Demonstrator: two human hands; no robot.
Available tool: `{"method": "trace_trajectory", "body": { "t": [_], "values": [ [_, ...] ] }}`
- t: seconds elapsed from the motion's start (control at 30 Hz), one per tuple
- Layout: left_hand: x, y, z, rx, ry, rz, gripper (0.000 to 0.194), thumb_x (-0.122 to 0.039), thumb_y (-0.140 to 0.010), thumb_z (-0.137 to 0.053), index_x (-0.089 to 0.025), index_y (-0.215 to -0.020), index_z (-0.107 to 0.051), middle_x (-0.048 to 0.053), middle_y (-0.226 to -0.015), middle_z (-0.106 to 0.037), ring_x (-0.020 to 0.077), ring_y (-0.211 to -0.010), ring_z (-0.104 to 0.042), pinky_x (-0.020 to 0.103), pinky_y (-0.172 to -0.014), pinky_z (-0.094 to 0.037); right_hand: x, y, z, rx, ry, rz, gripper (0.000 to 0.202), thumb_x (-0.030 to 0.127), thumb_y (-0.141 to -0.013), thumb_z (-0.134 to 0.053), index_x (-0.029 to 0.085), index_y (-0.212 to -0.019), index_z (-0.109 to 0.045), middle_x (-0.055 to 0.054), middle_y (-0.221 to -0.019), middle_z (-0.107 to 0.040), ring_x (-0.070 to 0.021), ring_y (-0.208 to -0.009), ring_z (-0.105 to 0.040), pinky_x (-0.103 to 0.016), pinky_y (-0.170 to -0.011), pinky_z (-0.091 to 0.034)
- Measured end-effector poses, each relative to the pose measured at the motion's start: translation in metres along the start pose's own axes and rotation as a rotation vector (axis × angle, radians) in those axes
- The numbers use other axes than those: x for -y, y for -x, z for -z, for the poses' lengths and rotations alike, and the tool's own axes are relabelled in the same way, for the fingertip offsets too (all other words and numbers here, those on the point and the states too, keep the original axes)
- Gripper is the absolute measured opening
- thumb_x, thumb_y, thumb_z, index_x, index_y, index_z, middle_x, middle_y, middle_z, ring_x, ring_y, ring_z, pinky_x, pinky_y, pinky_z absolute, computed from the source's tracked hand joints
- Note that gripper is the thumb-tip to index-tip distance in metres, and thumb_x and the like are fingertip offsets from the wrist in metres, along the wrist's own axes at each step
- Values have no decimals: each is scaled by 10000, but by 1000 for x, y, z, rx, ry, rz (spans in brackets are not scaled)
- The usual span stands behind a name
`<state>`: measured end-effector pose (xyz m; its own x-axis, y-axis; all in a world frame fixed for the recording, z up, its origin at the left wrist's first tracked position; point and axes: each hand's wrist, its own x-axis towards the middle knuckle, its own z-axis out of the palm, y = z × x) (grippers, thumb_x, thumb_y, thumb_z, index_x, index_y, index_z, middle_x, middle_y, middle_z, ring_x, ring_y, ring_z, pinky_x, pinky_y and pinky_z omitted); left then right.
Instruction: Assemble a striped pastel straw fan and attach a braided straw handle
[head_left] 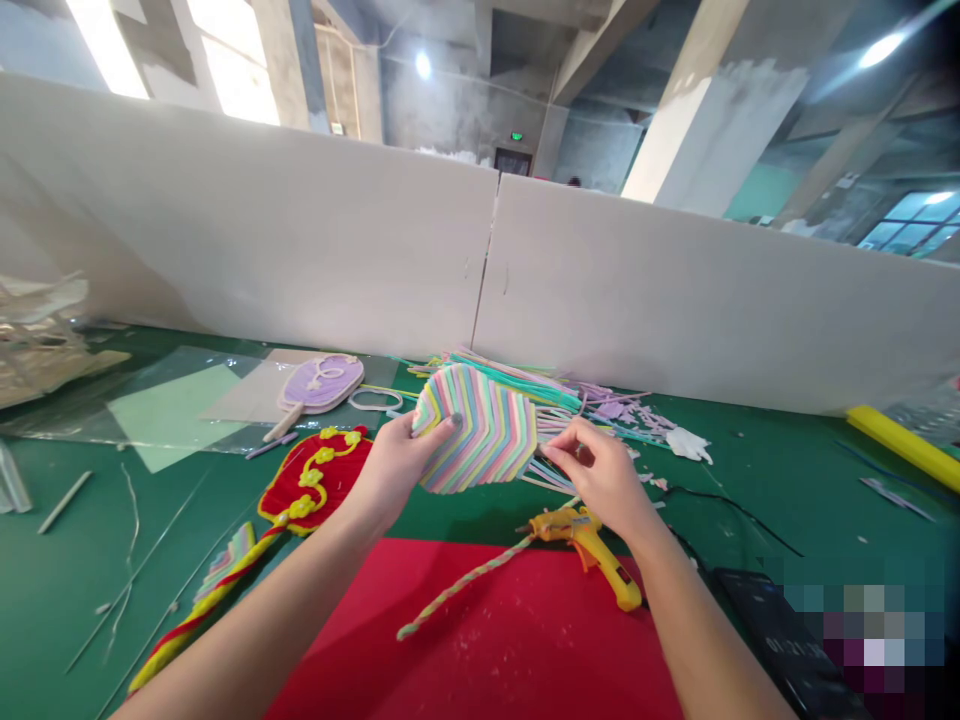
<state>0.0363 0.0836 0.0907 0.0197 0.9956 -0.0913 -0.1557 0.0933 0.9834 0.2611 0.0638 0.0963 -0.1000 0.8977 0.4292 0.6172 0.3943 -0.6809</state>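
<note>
My left hand (401,460) grips the left side of a pastel fan-shaped panel (480,430), made of chevron rows of pipe cleaners in pink, yellow, green and blue. The thumb lies across its front. At the panel's right edge, my right hand (596,470) has thumb and forefinger pinched together; whatever is between them is too small to make out. Below the right hand lies a yellow hot glue gun (589,545) on the red mat. A twisted pastel stick (465,590) extends from beneath its nozzle toward the lower left.
A red fan with yellow flowers (311,480) and a purple fan (322,383) lie left. Loose pipe cleaners (525,380) are heaped behind the panel. A phone (780,625) sits at right near a black cord (739,510). White partitions (675,300) border the green table.
</note>
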Motion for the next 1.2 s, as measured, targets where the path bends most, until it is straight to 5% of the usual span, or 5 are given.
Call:
{"method": "trace_trajectory", "body": {
  "t": [0.17,0.5,0.9,1.03,1.2],
  "values": [
    [3,0,0,33,-16,-7,440,-450,-620,-718,-138,-923,-653,60,-875,-708,222,-787,-649,294,-685,-500,-3,0,-5,-41,41,143,166,208,-814,-548,193,-656,-499,20,-648,-452,-117,-582,-423,-248,-565,-349],
    [-5,1,0,33,-28,-64,434,-501,-679,-645,-156,-943,-657,31,-816,-695,206,-777,-627,247,-649,-469,-7,-1,0,-2,-38,-51,144,257,-803,-562,189,-679,-537,0,-689,-554,-138,-638,-509,-255,-588,-395],
    [-6,-1,6,102,-106,-87,395,-478,-669,-665,-145,-882,-660,36,-815,-690,208,-777,-618,248,-654,-461,-10,-4,3,58,-30,31,174,335,-783,-595,196,-680,-614,-22,-692,-593,-153,-640,-526,-270,-585,-414],
    [-3,-4,7,47,-61,-80,431,-511,-652,-664,-159,-901,-670,31,-816,-700,208,-771,-630,245,-646,-470,-14,-5,2,126,-100,-19,152,332,-797,-572,205,-788,-654,-43,-818,-635,-164,-705,-561,-276,-613,-449],
    [-3,-7,7,43,-12,-56,514,-491,-565,-733,-162,-954,-661,55,-892,-708,227,-821,-646,280,-692,-498,-15,-3,-1,145,-96,-88,186,347,-803,-540,200,-757,-644,-25,-734,-627,-133,-557,-526,-267,-550,-455]
  ]
}}
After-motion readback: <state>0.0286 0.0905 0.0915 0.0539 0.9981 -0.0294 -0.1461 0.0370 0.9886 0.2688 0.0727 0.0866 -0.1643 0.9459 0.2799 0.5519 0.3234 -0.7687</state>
